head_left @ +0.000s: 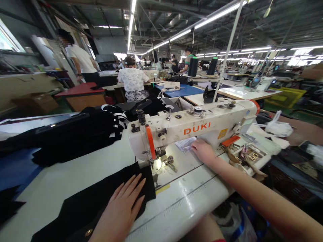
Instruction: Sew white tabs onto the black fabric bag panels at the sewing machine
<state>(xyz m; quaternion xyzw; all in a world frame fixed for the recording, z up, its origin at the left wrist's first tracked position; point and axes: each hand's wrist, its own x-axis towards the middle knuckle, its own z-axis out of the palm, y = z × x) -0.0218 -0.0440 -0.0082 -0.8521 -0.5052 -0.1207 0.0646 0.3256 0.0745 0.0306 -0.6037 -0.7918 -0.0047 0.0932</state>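
Left hand [121,210]: fingers together, flat on black fabric [83,206] near the tabletop's [191,191] front edge. Right hand [203,150]: fingers on paper slips [183,144] beneath sewing machine [202,126]; spread indiscernible. Tray [262,158], right edge: metal buckles [253,156].

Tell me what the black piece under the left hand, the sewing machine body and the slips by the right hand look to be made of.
Black piece: seemingly woven cloth, matte, lying limp and flat; a small metal-looking ring near its lower edge. The left hand rests flat on it.
Sewing machine: probably painted metal, cream, semi-gloss, scuffed, with orange lettering.
Slips: seemingly thin printed paper, slightly curled, at the right hand.
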